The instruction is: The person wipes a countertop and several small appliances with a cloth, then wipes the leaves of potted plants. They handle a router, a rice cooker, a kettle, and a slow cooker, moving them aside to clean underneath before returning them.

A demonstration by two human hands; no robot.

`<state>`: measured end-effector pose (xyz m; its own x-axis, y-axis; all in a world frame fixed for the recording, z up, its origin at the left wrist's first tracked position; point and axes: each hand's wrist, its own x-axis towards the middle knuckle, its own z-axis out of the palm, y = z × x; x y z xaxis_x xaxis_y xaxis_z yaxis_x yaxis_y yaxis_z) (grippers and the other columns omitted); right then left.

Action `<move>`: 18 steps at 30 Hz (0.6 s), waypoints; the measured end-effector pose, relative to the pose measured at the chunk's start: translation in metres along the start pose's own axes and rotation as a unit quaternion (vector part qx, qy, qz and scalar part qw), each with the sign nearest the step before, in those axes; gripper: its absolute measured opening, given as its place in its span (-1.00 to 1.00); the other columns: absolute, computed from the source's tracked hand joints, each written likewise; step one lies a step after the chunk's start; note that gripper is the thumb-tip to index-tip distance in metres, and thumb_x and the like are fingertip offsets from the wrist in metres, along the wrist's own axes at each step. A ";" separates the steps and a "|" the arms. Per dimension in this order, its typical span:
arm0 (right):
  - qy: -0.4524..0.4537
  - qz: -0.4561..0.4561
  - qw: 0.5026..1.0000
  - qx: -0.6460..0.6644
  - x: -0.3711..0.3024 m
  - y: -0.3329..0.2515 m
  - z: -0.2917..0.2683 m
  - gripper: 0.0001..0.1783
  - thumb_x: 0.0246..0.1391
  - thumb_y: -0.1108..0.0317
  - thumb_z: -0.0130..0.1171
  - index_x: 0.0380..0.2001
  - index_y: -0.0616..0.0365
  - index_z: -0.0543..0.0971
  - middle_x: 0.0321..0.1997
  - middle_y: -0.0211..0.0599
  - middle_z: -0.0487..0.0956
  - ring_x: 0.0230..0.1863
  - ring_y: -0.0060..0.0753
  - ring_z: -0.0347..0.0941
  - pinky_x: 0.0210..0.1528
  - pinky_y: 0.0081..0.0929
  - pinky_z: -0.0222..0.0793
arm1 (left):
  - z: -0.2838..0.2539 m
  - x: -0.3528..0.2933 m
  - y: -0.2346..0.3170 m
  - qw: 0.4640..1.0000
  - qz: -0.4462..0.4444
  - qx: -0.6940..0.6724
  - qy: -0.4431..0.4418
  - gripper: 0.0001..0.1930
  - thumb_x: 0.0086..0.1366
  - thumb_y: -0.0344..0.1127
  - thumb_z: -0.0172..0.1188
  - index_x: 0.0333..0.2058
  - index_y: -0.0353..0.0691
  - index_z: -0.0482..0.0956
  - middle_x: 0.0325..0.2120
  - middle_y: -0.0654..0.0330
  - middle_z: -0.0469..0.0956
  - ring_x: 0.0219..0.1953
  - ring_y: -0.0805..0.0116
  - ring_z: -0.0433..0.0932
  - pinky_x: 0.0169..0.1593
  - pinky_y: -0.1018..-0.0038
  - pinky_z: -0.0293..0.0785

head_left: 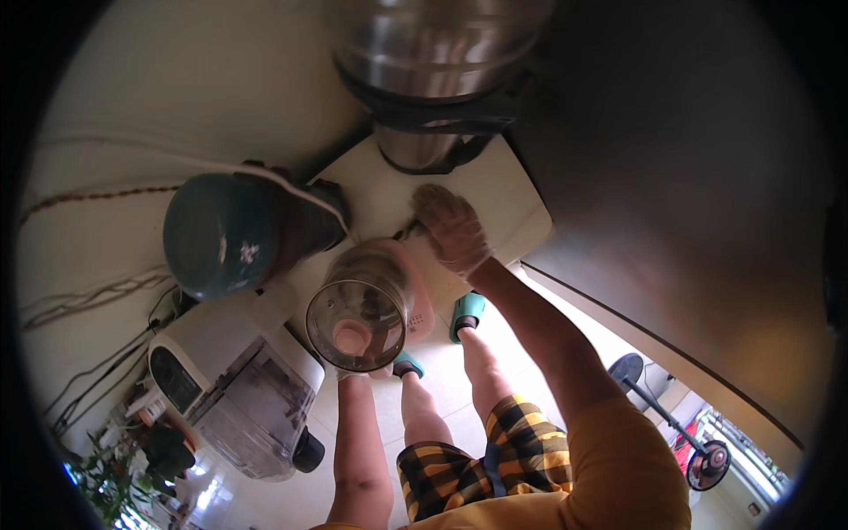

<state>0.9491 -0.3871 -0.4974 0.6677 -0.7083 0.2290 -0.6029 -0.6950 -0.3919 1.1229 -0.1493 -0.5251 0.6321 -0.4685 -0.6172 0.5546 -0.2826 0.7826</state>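
Note:
A pink countertop appliance with a clear round container stands at the white tabletop's near edge. My left hand is at the container's near side, its fingers mostly hidden behind it. In a clear plastic glove, my right hand reaches over the tabletop, fingers stretched forward and slightly blurred. A small dark piece lies by its thumb side, between the hand and the pink appliance; I cannot make out what it is.
A tall stainless steel vessel with black fittings stands at the back. To the left are a teal-lidded container, a white appliance with a clear drawer, and hanging cords. A large dark panel borders the right side.

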 end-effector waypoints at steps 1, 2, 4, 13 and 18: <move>0.011 0.008 1.000 -0.023 -0.012 0.027 0.002 -0.51 0.12 0.36 0.07 0.13 0.26 0.49 0.26 -0.07 0.46 0.30 0.01 0.34 0.37 -0.07 0.25 | 0.007 0.000 -0.002 1.000 -0.004 -0.001 -0.009 -0.59 0.23 -0.22 0.37 -0.03 -0.31 0.57 -0.10 0.17 0.62 -0.10 0.43 0.56 -0.05 0.35 0.54; 0.022 0.012 0.999 -0.037 -0.021 0.049 0.003 -0.51 0.11 0.37 0.08 0.13 0.25 0.49 0.26 -0.07 0.45 0.30 0.01 0.34 0.37 -0.06 0.24 | 0.009 0.000 -0.002 1.000 -0.003 0.001 -0.013 -0.59 0.23 -0.22 0.37 -0.03 -0.31 0.57 -0.10 0.17 0.62 -0.10 0.43 0.56 -0.05 0.35 0.54; 0.061 0.080 0.994 -0.044 -0.027 0.076 -0.013 -0.52 0.11 0.39 0.09 0.12 0.24 0.50 0.24 -0.08 0.45 0.33 0.03 0.30 0.39 -0.07 0.22 | 0.011 -0.002 0.001 1.000 0.000 0.008 -0.010 -0.59 0.23 -0.22 0.37 -0.03 -0.32 0.57 -0.11 0.17 0.62 -0.10 0.43 0.56 -0.05 0.35 0.54; -0.025 0.096 0.994 -0.049 0.051 0.122 -0.010 -0.45 0.02 0.49 0.11 0.16 0.24 0.50 0.28 0.04 0.43 0.36 0.07 0.29 0.45 -0.04 0.14 | 0.040 0.001 0.003 0.999 0.020 0.037 -0.013 -0.60 0.23 -0.22 0.37 -0.03 -0.32 0.58 -0.13 0.17 0.63 -0.11 0.44 0.56 -0.05 0.36 0.54; 0.097 0.070 0.992 -0.045 -0.018 0.120 -0.024 -0.42 0.01 0.53 0.06 0.19 0.23 0.48 0.28 0.04 0.44 0.35 0.11 0.30 0.44 -0.07 0.18 | 0.070 0.007 0.001 0.998 0.035 0.042 -0.016 -0.60 0.23 -0.22 0.37 -0.04 -0.33 0.59 -0.14 0.17 0.63 -0.11 0.45 0.56 -0.05 0.36 0.53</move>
<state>0.8542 -0.4602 -0.5271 0.4837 -0.8030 0.3480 -0.7258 -0.5903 -0.3532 1.0901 -0.2112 -0.5233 0.6494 -0.5161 -0.5585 0.4613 -0.3165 0.8289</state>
